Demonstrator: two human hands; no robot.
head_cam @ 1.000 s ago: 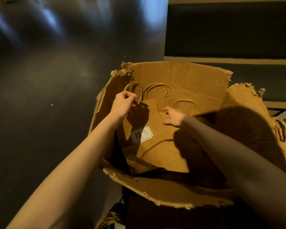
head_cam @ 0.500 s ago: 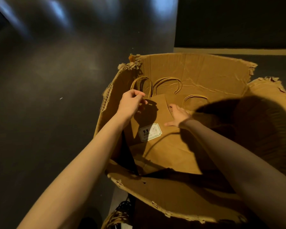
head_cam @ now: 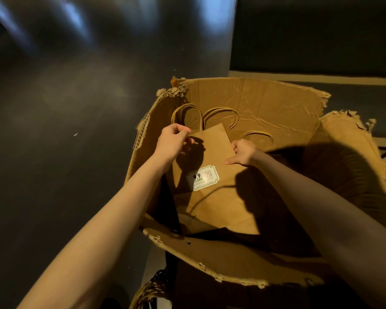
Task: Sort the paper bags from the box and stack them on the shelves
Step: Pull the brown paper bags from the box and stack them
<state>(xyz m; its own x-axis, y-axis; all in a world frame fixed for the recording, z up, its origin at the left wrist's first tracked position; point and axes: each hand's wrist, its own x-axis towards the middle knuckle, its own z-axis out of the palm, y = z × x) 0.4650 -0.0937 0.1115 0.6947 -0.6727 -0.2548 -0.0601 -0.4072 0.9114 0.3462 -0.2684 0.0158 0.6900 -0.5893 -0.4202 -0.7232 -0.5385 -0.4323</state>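
Inside the torn cardboard box (head_cam: 250, 101), tilted up toward the camera: flat brown paper bag (head_cam: 212, 166), white-and-green sticker (head_cam: 202, 180) marked "9.9" on its front face. Gripped at both upper corners: left hand (head_cam: 173, 142) pinching the top left corner between thumb and curled fingers, right hand (head_cam: 243, 152) curled round the right edge just below the top, thumb lying across the face. Behind the held bag, more brown bags standing in the box, their twisted paper handles (head_cam: 220, 114) looping up against the far wall. Ragged, shredded rims along the box flaps, near flap (head_cam: 232, 262) folded toward the viewer. Dark glossy floor (head_cam: 65, 108) to the left. Woven basket edge (head_cam: 152, 291) at the bottom, mostly cut off.
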